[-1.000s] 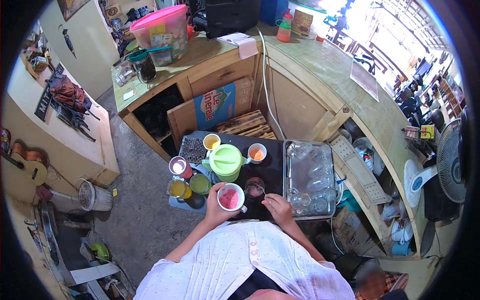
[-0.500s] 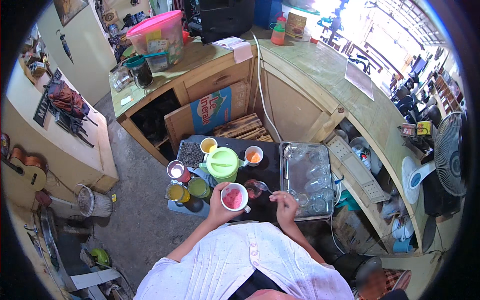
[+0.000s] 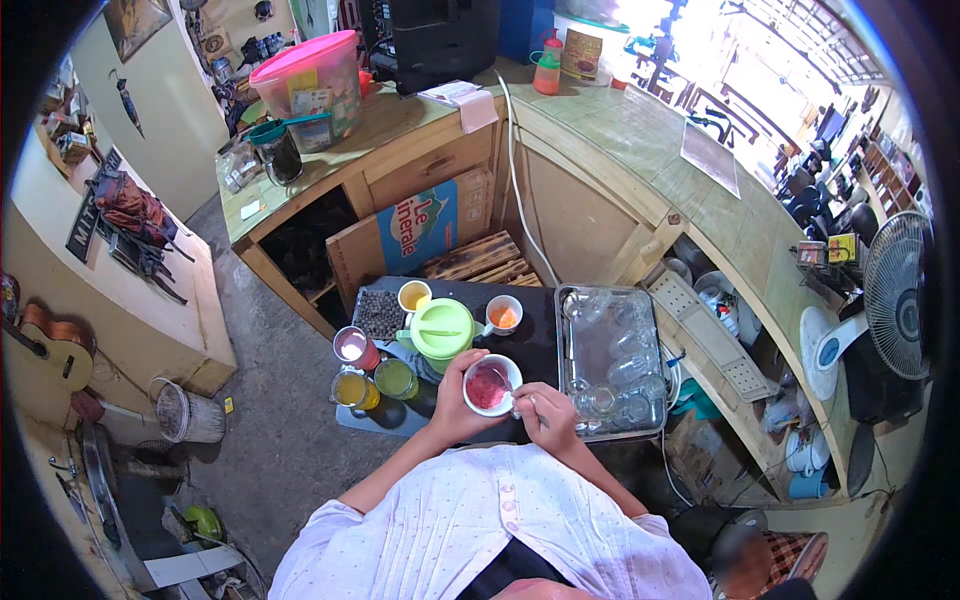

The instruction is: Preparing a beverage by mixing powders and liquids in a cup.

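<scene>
My left hand (image 3: 455,402) is wrapped round a white cup (image 3: 513,372) with a pinkish-red mixture inside. A metal spoon (image 3: 517,396) is pinched in my right hand (image 3: 547,412), at the cup's right rim; its bowl reaches into the cup and is hard to make out. Just beyond my left hand stands a light green lidded pitcher (image 3: 442,328). Left of it are a pink-red glass (image 3: 357,350), a yellow glass mug (image 3: 356,390) and a green glass (image 3: 397,379). White cups with yellow (image 3: 413,294) and orange contents (image 3: 503,314) stand farther back.
On the dark table's right, a metal tray (image 3: 612,434) holds several clear glasses (image 3: 628,371). A tray of dark round pieces (image 3: 380,314) lies at the back left. A wooden counter (image 3: 590,130) curves round the far and right sides, with a white fan (image 3: 868,325) at right.
My right hand has moved left, bringing the spoon from beside the cup to its rim and into it. The cup has shifted slightly right and now covers the small red-tinted glass behind it.
</scene>
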Motion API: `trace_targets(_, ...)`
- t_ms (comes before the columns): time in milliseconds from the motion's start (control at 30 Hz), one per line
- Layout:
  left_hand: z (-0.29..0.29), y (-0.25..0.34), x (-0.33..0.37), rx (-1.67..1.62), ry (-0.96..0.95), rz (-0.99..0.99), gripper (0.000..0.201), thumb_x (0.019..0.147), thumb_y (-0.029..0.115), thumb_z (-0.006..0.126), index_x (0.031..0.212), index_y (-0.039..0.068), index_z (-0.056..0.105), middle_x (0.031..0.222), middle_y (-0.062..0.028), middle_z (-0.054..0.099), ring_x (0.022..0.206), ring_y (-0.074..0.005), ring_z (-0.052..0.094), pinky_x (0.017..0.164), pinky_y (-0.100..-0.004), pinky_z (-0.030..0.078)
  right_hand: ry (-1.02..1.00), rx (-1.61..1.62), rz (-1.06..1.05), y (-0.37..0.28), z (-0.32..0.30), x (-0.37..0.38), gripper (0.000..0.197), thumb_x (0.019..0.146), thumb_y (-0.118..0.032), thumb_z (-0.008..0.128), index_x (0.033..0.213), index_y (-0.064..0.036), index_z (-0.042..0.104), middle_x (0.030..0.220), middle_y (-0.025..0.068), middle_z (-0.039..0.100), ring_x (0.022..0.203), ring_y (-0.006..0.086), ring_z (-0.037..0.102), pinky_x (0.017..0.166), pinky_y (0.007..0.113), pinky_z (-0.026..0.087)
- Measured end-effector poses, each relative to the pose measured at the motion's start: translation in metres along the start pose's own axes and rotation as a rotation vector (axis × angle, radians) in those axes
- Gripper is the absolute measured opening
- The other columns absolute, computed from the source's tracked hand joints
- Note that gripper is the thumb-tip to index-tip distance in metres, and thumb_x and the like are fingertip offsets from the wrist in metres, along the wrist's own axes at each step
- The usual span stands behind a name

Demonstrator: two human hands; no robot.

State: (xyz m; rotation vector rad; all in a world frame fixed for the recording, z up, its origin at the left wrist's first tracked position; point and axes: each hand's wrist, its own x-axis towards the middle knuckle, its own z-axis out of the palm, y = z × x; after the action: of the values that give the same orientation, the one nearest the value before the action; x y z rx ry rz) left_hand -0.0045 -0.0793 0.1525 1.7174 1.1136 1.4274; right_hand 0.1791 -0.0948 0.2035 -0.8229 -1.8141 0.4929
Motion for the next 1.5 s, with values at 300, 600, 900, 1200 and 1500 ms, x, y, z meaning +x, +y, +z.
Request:
trace_targets(300,-0.003,0.007,0.016,0.066,-0.013,0.045,0.099,0.052,0.022,0.096,0.13,0.007,0.038,0.13,-0.0167,0.051,0.12,-0.0264,0.055,0.102,-0.0385,0.044,0.071,0.084,0.155,-0.005,0.01,-0.003,0.031,0.097,-0.006,0.051,0.068,0.0032,0.059,0.075,0.0142,0.066,0.063,0.0189,0.065,0.058,0.03,0.052)
trace_targets(600,-0.001,0.007,0.017,0.042,0.004,0.087,0.098,0.051,0.021,0.096,0.13,0.007,0.038,0.131,-0.0174,0.051,0.121,-0.0275,0.055,0.102,-0.0388,0.044,0.202,0.309,0.412,0.004,0.008,0.001,0.04,0.104,-0.014,0.041,0.07,0.0033,0.054,0.073,0.0132,0.062,0.06,0.0166,0.064,0.057,0.028,0.053)
trace_targets(900,0.0,0.005,0.015,0.034,-0.013,0.06,0.095,0.053,0.021,0.096,0.129,0.007,0.039,0.13,-0.0172,0.052,0.12,-0.0275,0.056,0.101,-0.039,0.045,0.164,0.321,0.454,0.005,0.009,-0.002,0.039,0.102,-0.012,0.044,0.068,0.0029,0.054,0.072,0.013,0.064,0.059,0.0164,0.064,0.056,0.028,0.052)
trace_targets(1200,-0.001,0.003,0.019,0.034,0.0,0.087,0.096,0.053,0.022,0.096,0.129,0.008,0.039,0.13,-0.0176,0.052,0.119,-0.0274,0.056,0.101,-0.0387,0.045,0.09,0.112,0.175,0.0,0.009,0.003,0.036,0.1,-0.008,0.047,0.068,0.0039,0.058,0.07,0.0126,0.065,0.06,0.0176,0.065,0.056,0.029,0.051)
trace_targets(1500,-0.001,0.0,0.014,0.078,-0.019,0.042,0.097,0.053,0.021,0.096,0.129,0.006,0.038,0.129,-0.0168,0.052,0.12,-0.0273,0.055,0.102,-0.039,0.045,0.257,0.563,0.651,0.009,0.009,0.003,0.041,0.104,-0.014,0.039,0.068,0.001,0.05,0.074,0.0159,0.062,0.058,0.0187,0.063,0.053,0.03,0.053)
